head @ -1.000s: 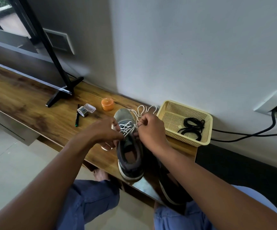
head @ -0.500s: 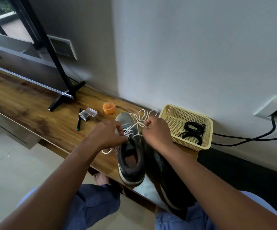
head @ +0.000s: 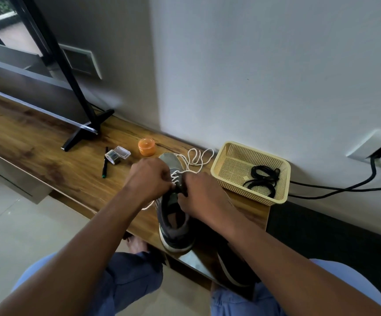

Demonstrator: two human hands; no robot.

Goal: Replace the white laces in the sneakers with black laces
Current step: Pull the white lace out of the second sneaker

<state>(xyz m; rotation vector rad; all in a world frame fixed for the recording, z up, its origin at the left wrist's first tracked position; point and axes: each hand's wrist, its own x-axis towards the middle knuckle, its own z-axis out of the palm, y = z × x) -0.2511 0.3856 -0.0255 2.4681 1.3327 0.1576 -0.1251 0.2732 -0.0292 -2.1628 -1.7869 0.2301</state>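
On the left of the table (head: 48,151) a pen (head: 104,164), a clear case (head: 118,154) and an orange jar (head: 147,147) lie apart from our work. Our left hand (head: 149,179) curls at the eyelets of the grey sneaker (head: 173,222), apparently pinching the white lace (head: 196,159); our right hand (head: 202,195) grips the tongue area, though exactly what it holds we cannot tell. Loose lace loops trail behind the toe. The second sneaker (head: 233,267) sits at the table edge, and the black laces (head: 262,180) wait in the yellow basket (head: 221,176). We judge that a hard tug could snag the lace in an eyelet, or nudge a sneaker off the edge.
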